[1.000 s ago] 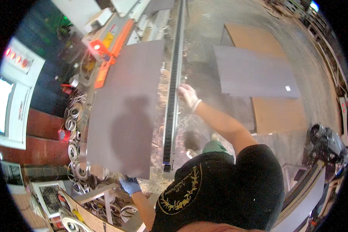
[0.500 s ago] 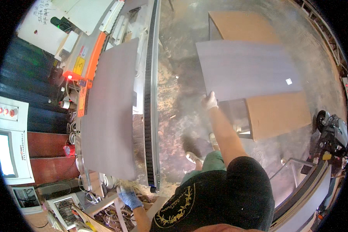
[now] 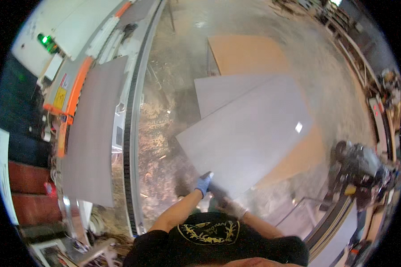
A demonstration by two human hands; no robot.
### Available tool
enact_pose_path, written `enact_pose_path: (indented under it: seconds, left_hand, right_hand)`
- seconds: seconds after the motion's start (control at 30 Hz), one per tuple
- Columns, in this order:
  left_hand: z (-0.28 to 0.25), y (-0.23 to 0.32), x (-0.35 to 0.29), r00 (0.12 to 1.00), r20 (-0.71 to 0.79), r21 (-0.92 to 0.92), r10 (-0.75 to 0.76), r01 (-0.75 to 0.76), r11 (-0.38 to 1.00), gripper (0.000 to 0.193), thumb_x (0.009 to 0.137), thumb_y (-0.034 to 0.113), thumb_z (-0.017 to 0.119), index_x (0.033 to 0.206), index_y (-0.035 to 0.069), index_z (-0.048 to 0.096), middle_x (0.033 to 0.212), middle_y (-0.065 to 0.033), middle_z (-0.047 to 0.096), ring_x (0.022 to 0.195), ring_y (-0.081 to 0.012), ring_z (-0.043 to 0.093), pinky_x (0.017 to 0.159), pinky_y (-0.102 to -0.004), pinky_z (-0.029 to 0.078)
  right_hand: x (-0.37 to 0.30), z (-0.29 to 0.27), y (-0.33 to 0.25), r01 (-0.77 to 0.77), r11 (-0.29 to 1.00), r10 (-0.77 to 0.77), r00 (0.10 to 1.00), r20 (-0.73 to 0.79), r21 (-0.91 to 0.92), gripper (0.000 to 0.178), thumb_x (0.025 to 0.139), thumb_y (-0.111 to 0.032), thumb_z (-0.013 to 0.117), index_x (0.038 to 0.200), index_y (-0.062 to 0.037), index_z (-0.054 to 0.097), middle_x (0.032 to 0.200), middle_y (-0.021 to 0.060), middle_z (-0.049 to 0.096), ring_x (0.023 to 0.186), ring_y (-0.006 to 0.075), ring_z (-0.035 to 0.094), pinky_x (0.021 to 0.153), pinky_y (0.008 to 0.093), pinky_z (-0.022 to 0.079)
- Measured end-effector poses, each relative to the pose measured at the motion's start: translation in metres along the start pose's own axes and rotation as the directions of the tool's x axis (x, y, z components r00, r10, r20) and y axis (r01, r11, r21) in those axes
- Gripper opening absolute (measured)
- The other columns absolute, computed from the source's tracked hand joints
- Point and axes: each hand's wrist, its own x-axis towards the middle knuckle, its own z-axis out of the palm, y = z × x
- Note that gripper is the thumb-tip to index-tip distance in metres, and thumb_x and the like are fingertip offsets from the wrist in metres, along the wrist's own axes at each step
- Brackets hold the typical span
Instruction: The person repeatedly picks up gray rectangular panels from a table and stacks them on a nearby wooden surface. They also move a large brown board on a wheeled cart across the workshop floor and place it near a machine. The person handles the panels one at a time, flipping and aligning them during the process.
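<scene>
A large grey panel (image 3: 240, 138) with a small white sticker (image 3: 298, 127) lies turned at an angle, one corner pointing left. Beneath it, a second grey panel (image 3: 214, 93) shows at the far left. My left hand (image 3: 203, 184), in a blue glove, is closed at the near edge of the upper panel. Close by, my right hand (image 3: 235, 208), in a whitish glove, is beside the panel's near corner. Its fingers are blurred and lost in a dark patch, so their grip is unclear. Both panels rest over a brown board surface (image 3: 249, 53).
At left runs a long machine with an orange guard (image 3: 78, 84), a grey panel (image 3: 93, 133) lying along it, and a rail (image 3: 136, 111). Upright boards (image 3: 332, 227) lean at the lower right, near a dark motorbike-like vehicle (image 3: 358, 162).
My left hand has come from beside the machine to the panel. The upper panel has turned and shifted nearer, uncovering another beneath. My right hand has drawn back toward me, and the view has swung right.
</scene>
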Motion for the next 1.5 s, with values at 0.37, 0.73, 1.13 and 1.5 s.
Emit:
enact_pose_path:
  seconds: [0.37,0.73,1.13,1.5]
  left_hand:
    - [-0.147,0.137,-0.147,0.901,-0.249,0.042,0.356,-0.357,0.933,0.05,0.077,0.034,0.068,0.11,0.0,0.055,0.092,-0.007,0.062,0.079,-0.0193,0.058,0.067,-0.0317,0.049]
    - [-0.279,0.041,-0.38,0.647,-0.672,-0.07,0.36,-0.539,0.839,0.039,0.079,0.036,0.065,0.095,0.001,0.062,0.08,0.0002,0.057,0.073,-0.01,0.049,0.068,-0.0264,0.043]
    - [-0.27,-0.231,-0.522,0.288,-0.958,-0.205,0.004,-0.692,0.692,0.051,0.081,0.039,0.061,0.113,0.0,0.052,0.099,-0.0072,0.058,0.083,-0.0156,0.055,0.073,-0.0304,0.047]
    - [-0.29,-0.359,-0.515,0.325,-0.921,-0.378,-0.214,-0.878,0.293,0.061,0.076,0.039,0.064,0.121,0.002,0.046,0.11,-0.0118,0.055,0.095,-0.0243,0.055,0.083,-0.0362,0.047]
  right_hand:
    - [-0.043,-0.037,-0.201,0.663,0.709,-0.583,0.742,-0.33,0.239,0.068,0.079,-0.051,0.054,0.128,-0.0069,0.037,0.127,0.0126,0.044,0.114,0.0327,0.043,0.093,0.0502,0.037]
    - [-0.011,0.06,-0.142,0.381,0.92,-0.383,0.924,0.008,0.089,0.065,0.074,-0.036,0.063,0.126,-0.0054,0.04,0.121,0.0144,0.047,0.109,0.0325,0.046,0.092,0.0512,0.04]
    - [0.025,0.29,-0.062,0.368,0.747,0.075,0.782,0.619,-0.554,0.039,0.08,-0.025,0.054,0.112,-0.0027,0.051,0.104,0.0078,0.055,0.096,0.0182,0.053,0.074,0.0318,0.045]
    - [0.072,0.404,0.062,-0.043,0.836,0.334,0.83,0.446,-0.546,0.039,0.077,-0.008,0.059,0.114,-0.0066,0.049,0.111,0.008,0.055,0.105,0.027,0.052,0.09,0.0425,0.044]
